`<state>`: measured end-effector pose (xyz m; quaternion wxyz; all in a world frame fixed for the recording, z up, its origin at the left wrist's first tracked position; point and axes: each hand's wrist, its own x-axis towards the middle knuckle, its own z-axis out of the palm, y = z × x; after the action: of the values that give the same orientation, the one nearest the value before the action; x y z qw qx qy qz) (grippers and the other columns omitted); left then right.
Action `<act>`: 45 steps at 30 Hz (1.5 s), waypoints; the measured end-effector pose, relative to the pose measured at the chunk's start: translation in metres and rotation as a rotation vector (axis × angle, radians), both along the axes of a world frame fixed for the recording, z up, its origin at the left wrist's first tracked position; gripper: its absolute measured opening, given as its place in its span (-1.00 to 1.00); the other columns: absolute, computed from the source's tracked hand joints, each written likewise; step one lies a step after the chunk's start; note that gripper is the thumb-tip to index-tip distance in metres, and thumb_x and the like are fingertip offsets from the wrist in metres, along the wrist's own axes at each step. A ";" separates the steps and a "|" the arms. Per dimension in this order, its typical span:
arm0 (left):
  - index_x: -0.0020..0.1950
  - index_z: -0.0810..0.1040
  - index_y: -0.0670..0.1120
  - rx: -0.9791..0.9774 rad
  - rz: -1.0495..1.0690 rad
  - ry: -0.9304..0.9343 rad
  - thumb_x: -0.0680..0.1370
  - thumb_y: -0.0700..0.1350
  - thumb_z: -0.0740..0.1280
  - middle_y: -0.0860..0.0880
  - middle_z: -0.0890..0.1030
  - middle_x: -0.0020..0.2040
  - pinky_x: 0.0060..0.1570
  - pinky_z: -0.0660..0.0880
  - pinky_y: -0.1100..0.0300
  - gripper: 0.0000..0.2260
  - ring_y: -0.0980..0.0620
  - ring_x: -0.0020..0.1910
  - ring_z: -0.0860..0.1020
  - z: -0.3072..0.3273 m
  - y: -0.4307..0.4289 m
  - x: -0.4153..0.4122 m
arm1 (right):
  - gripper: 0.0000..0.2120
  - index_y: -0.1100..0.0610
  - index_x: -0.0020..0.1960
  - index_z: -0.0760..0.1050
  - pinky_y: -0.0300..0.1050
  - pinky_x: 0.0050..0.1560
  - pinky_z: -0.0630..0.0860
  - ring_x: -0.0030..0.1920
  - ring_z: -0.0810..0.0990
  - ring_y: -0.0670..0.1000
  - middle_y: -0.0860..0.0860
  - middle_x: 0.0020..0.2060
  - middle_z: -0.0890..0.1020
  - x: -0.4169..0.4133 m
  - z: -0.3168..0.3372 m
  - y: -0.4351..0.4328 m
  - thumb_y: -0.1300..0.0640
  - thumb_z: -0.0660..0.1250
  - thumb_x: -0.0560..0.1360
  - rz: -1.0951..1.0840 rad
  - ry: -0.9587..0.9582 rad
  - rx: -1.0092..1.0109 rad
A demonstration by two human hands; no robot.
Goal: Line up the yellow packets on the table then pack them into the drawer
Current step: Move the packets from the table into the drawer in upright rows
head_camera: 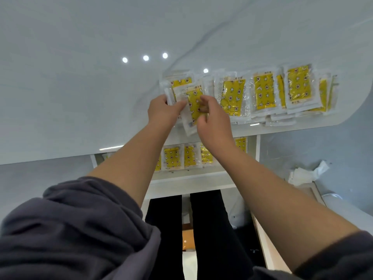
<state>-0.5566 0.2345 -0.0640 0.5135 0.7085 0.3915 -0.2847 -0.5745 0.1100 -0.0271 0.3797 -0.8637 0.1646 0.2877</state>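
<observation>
Yellow and glossy in its clear film, the packet point(194, 107) I'm holding sits between my two hands over the table point(80, 87), my left hand point(161, 112) pinching its left edge and my right hand point(215, 123) curling its fingers on its right side. It looks light, thin and floppy, the film likely slick, so I'd pinch the sealed clear border. The other packets point(264, 91) overlap in a row right of my right hand; more lie in the open drawer point(191, 178) under my wrists.
</observation>
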 end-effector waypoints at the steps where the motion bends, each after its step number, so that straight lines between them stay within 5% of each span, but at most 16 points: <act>1: -0.08 0.58 -0.02 0.002 0.003 -0.003 0.45 -0.01 0.46 -0.05 0.67 -0.09 0.02 0.59 -0.06 -0.86 -0.04 -0.09 0.65 0.001 -0.001 0.002 | -0.58 0.11 0.38 0.38 -0.11 0.24 0.46 0.23 0.49 -0.04 -0.01 0.26 0.51 0.003 0.001 -0.005 0.31 0.18 0.54 -0.007 -0.027 -0.013; 6: 0.01 0.53 -0.03 -0.047 0.030 -0.013 0.54 -0.10 0.37 0.02 0.62 -0.05 -0.06 0.56 0.11 -0.92 0.02 -0.05 0.61 0.012 0.005 0.004 | -0.66 0.06 0.27 0.43 0.01 0.23 0.43 0.24 0.42 0.00 -0.02 0.23 0.45 0.019 -0.002 -0.038 0.13 0.31 0.50 0.020 -0.210 -0.307; 13: 0.13 0.54 -0.06 -0.096 0.050 -0.041 0.56 -0.17 0.33 -0.02 0.63 0.05 -0.05 0.56 0.14 -0.84 0.03 -0.01 0.61 0.017 0.023 -0.009 | -0.39 0.04 0.46 0.26 0.12 0.30 0.35 0.41 0.25 0.10 0.03 0.43 0.28 0.033 -0.021 -0.051 -0.13 0.33 0.49 0.145 0.010 -0.477; 21: 0.17 0.54 -0.06 -0.112 0.073 -0.026 0.56 -0.16 0.34 -0.03 0.63 0.09 0.06 0.56 0.07 -0.81 0.00 0.04 0.61 0.014 0.031 -0.014 | -0.43 -0.05 0.37 0.34 0.07 0.26 0.43 0.34 0.35 0.06 0.02 0.34 0.36 0.025 -0.027 -0.033 -0.06 0.46 0.43 0.122 -0.073 -0.407; 27: 0.14 0.54 -0.02 -0.120 0.078 -0.010 0.56 -0.16 0.35 0.00 0.64 0.07 0.03 0.56 0.10 -0.83 0.02 0.03 0.62 0.011 0.042 -0.016 | -0.22 -0.07 0.39 0.21 0.03 0.15 0.52 0.07 0.46 0.05 0.05 0.16 0.35 0.033 -0.028 -0.026 0.03 0.57 0.31 0.018 -0.052 -0.369; 34: 0.17 0.54 -0.04 -0.122 0.068 -0.001 0.56 -0.16 0.34 0.02 0.64 0.04 0.07 0.56 0.08 -0.82 0.04 0.02 0.62 0.009 0.055 -0.023 | -0.06 -0.11 0.51 0.04 0.14 0.30 0.32 0.26 0.45 0.08 0.04 0.21 0.46 0.035 -0.025 -0.022 -0.01 0.56 0.33 -0.047 -0.005 -0.424; 45: 0.13 0.53 -0.02 -0.111 0.068 0.014 0.56 -0.14 0.35 0.01 0.64 0.06 0.13 0.55 -0.01 -0.84 0.01 0.02 0.62 0.010 0.069 -0.029 | -0.16 -0.10 0.52 0.04 0.05 0.17 0.47 0.21 0.50 0.03 0.00 0.20 0.48 0.031 -0.019 -0.018 0.09 0.49 0.43 -0.104 -0.101 -0.475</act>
<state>-0.5859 0.3034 -0.0536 0.5586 0.6633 0.4025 -0.2932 -0.5432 0.0919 -0.0462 0.1880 -0.9324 0.2528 0.1773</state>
